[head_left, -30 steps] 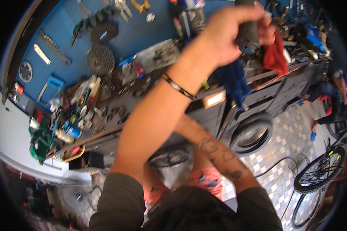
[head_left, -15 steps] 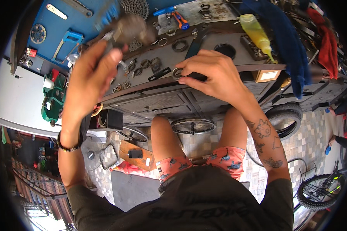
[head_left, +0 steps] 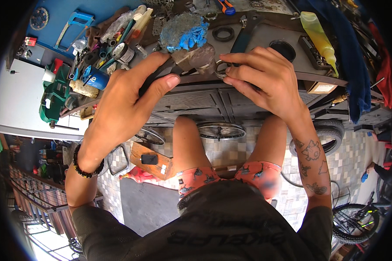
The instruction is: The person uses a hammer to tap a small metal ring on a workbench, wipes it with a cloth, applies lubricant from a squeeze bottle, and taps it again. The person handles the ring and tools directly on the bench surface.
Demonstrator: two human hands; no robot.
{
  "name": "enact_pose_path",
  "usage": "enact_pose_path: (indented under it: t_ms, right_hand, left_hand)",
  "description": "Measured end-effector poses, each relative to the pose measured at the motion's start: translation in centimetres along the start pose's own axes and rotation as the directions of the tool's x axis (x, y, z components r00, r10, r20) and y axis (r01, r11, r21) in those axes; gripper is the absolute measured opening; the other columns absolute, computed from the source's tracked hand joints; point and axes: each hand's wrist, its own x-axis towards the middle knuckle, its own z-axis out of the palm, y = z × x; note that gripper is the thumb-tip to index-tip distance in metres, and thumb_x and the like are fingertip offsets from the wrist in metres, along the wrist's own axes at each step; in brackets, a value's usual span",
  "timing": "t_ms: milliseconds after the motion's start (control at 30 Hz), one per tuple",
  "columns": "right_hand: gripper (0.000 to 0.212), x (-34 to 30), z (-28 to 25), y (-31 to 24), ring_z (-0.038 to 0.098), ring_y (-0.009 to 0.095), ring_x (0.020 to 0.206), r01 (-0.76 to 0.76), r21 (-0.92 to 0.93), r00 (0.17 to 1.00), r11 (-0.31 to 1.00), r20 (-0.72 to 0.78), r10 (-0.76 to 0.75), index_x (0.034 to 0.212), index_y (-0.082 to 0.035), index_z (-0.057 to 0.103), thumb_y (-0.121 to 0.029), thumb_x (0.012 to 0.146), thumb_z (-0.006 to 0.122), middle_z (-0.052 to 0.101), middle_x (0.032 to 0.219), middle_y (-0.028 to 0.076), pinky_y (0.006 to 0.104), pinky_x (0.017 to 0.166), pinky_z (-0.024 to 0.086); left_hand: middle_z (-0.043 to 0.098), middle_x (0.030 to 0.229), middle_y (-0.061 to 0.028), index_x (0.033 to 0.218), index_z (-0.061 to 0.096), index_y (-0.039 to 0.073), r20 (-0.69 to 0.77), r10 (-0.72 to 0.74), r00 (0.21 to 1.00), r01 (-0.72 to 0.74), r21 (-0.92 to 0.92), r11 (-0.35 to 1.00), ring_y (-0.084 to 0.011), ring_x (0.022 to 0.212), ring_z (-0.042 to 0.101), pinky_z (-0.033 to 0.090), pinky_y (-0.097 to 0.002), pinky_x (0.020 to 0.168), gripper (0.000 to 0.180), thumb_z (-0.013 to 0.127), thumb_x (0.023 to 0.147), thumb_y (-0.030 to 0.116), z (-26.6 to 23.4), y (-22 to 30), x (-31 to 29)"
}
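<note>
My left hand (head_left: 126,93) is closed around the dark handle of a hammer (head_left: 200,60) over the bench's front edge. Its worn metal head is close to the fingers of my right hand. At the far side of that head is a crumpled grey and blue bundle (head_left: 185,32); I cannot tell whether it is fixed to the hammer. My right hand (head_left: 263,80) pinches a metal ring (head_left: 221,69), like a bearing, at the front edge, just right of the hammer head. Whether head and ring touch is unclear.
On the bench behind lie a black ring (head_left: 223,33), a large wrench (head_left: 246,35), a round black cap (head_left: 282,50) and a yellow-filled bottle (head_left: 318,41). Tools, a tub and a blue can (head_left: 96,78) crowd the left. A wheel (head_left: 220,130) stands below the bench.
The hammer has come down and to the right with my left hand, to beside the ring. My right hand still holds the ring. The view has shifted slightly.
</note>
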Motion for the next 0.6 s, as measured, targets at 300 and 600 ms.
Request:
enact_pose_path:
  t_ms: [300,600]
  right_hand:
    - [0.016,-0.16,0.26,0.24,0.064,0.022,0.077,0.058,0.008,0.998,0.998,-0.038,-0.058,0.084,-0.007,0.070,-0.014,0.080,0.084,0.077,0.110,0.004,0.0345,0.066,0.048]
    - [0.018,-0.07,0.43,0.08,0.063,0.022,0.075,0.043,0.039,0.997,0.998,-0.059,-0.041,0.082,-0.004,0.069,-0.012,0.079,0.085,0.078,0.110,0.007,0.0349,0.066,0.048]
  left_hand:
    - [0.066,0.076,-0.0211,0.118,0.068,-0.001,0.018,0.010,1.000,-0.009,-0.045,0.999,-0.0308,0.058,0.058,0.048,-0.0389,0.060,0.031,0.074,0.099,0.022,-0.40,0.49,0.59]
    - [0.066,0.075,-0.0203,0.117,0.069,-0.003,0.054,-0.022,0.998,0.023,-0.014,1.000,-0.0271,0.060,0.059,0.048,-0.0366,0.061,0.028,0.074,0.099,0.019,-0.72,1.08,0.91]
